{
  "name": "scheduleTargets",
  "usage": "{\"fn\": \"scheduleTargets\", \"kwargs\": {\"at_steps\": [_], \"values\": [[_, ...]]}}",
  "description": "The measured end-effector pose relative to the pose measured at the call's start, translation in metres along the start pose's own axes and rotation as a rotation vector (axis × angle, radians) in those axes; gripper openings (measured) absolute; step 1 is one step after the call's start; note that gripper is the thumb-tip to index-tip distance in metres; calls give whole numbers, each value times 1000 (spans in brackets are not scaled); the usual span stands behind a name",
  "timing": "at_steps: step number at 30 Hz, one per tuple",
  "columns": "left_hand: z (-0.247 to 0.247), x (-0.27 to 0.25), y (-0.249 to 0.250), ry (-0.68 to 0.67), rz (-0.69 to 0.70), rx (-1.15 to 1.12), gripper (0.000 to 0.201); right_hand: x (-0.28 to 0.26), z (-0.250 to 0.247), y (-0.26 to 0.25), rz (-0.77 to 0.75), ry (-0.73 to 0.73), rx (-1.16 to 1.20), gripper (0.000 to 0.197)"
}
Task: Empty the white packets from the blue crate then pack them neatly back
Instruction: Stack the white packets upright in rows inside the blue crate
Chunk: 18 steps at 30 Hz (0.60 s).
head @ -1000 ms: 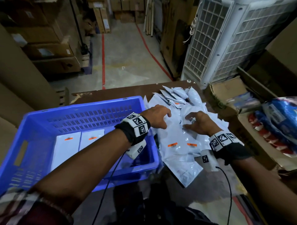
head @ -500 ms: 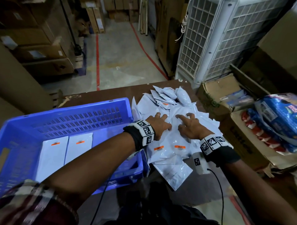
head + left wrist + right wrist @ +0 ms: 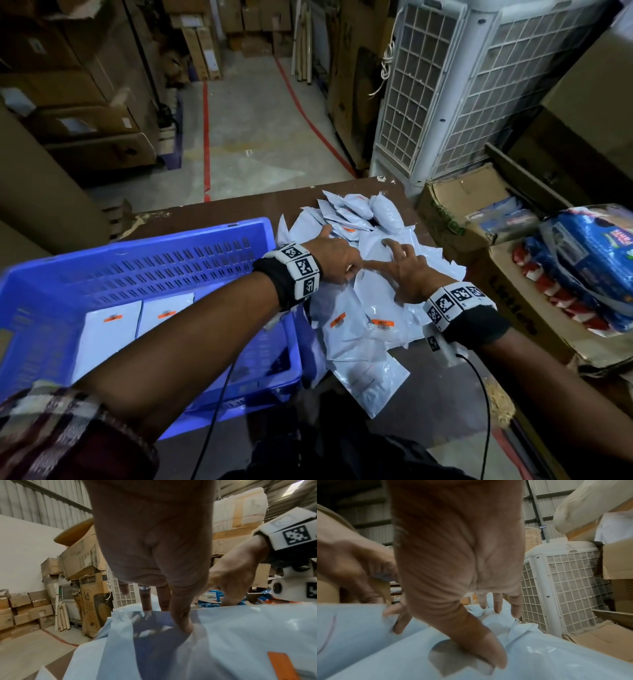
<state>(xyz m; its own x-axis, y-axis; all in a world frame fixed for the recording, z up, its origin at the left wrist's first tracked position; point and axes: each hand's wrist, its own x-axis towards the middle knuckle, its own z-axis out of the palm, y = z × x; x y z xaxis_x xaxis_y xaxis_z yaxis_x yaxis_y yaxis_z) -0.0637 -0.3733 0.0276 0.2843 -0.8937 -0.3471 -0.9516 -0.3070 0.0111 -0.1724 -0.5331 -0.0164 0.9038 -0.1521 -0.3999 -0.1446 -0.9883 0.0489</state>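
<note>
Blue plastic is sitting at my far left: the crate (image 3: pixel 144 270) on the table (image 3: pixel 219 214), with two white packets (image 3: pixel 106 339) lying flat and side by side on its floor, orange labels toward the far wall. The rest of that floor is hidden behind my forearm.

Moving right, my left hand (image 3: pixel 334 255) is reaching across the crate's right rim and resting on the heap of packets (image 3: pixel 363 329) just beside the crate. Its fingers are lying straight and spread, thumb pressing into the plastic in the left wrist view, and they are closing round nothing.

Just to its right, almost touching it, my right hand (image 3: pixel 409 270) is doing much the same, fingers splayed, thumb pushing down on a packet, gripping nothing.

What the coming move is hinging on, as I judge it: the heap is lying right of the crate, directly under both palms, and the packets nearest me are running lengthwise away from me, as the two packed ones do. My left hand is nearer the crate, so a carry would be going leftward over that rim.

Further right, cardboard boxes (image 3: pixel 479 219) are standing near the table.
</note>
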Motion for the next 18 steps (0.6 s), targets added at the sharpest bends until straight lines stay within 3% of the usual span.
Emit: {"fn": "scheduleTargets", "kwargs": {"at_steps": [4,8,11,15,18], "values": [[-8,0,-10,79,18,-113,10,3,7,1,-33,-16,-25,107],[-17,2,-25,142,10,-278,14,5,14,6,92,70,240,98],[-16,1,-37,191,-16,-427,11,2,12,11,93,33,233,91],[-10,-2,-53,300,-168,-588,13,4,12,18,-4,187,234,109],[-9,-4,-61,427,-301,-728,12,1,5,18,-75,230,159,102]]}}
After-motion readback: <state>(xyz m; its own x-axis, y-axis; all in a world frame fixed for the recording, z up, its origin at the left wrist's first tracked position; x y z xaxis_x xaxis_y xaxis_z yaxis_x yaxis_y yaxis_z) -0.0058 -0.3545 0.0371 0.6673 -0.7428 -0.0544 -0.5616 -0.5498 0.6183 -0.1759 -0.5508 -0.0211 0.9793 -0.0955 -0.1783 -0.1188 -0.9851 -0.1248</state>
